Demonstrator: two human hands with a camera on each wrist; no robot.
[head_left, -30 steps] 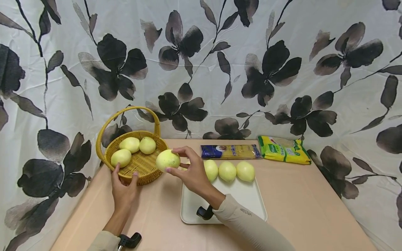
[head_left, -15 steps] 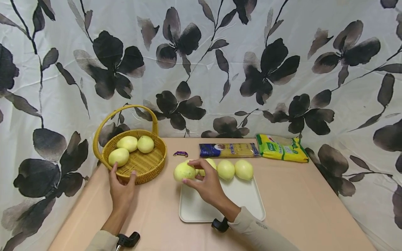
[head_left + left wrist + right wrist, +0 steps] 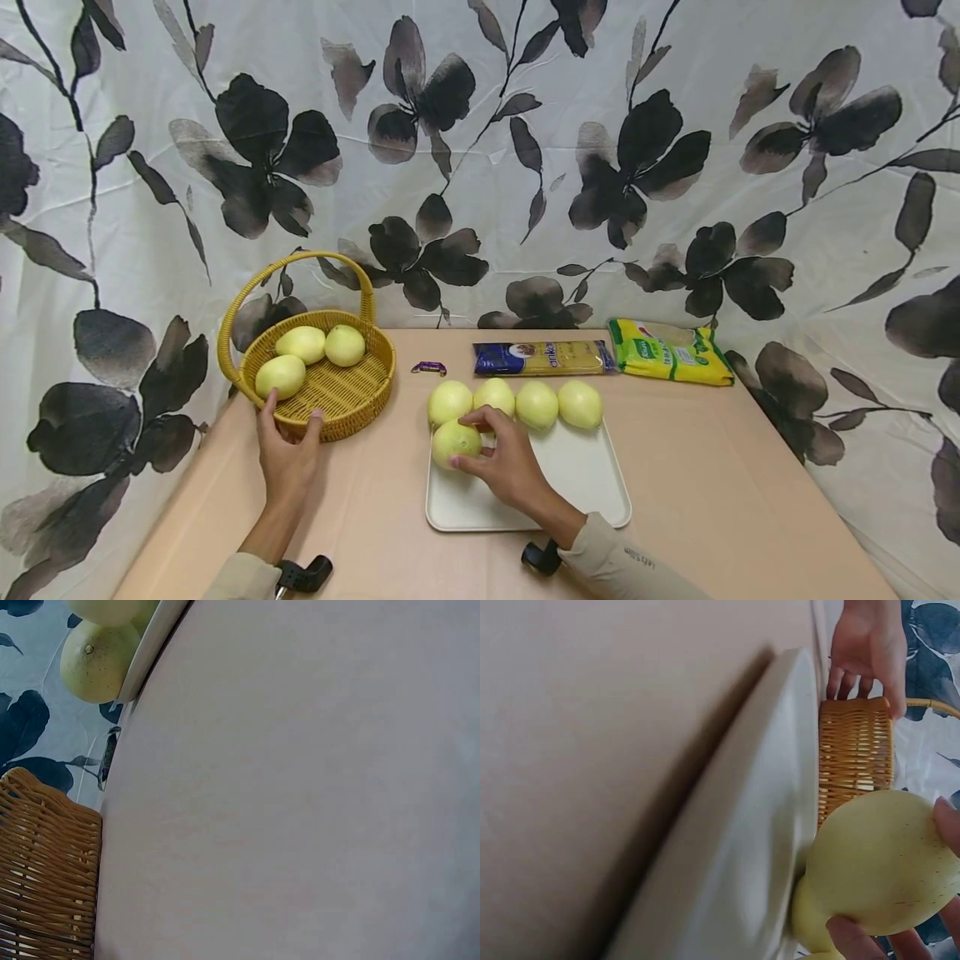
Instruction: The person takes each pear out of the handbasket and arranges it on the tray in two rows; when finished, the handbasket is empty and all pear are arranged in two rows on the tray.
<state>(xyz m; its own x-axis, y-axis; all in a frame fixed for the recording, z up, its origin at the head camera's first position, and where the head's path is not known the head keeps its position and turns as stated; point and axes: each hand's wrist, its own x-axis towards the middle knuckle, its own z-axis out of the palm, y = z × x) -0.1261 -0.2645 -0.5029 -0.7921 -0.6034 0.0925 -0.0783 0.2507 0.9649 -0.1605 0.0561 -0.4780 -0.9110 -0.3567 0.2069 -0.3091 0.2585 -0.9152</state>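
Note:
On the near-left of the white tray (image 3: 555, 475), my right hand (image 3: 510, 458) pinches a round, pale yellow-green fruit (image 3: 454, 443) between thumb and fingers. That fruit (image 3: 885, 862) looks large and speckled in the right wrist view, with fingertips along its sides. Behind it, a row of several similar fruits (image 3: 537, 406) lines the tray's far edge. My left hand (image 3: 287, 462) holds the near rim of the yellow wicker basket (image 3: 352, 410); the right wrist view shows this hand (image 3: 870, 645) with its thumb over the edge. Inside the basket lie 3 more such fruits (image 3: 302, 343).
Behind the tray lie a blue-and-gold packet (image 3: 543, 358) and a green-and-yellow bag (image 3: 671, 352). A small purple-wrapped sweet (image 3: 429, 367) lies between basket and packet. The basket's tall handle (image 3: 300, 260) arches up. A floral cloth (image 3: 480, 167) hangs behind the table.
My right hand has carried the fruit from beside the basket rightward and down to the tray, uncovering the sweet and the row's leftmost fruit. My left hand has stayed at the basket.

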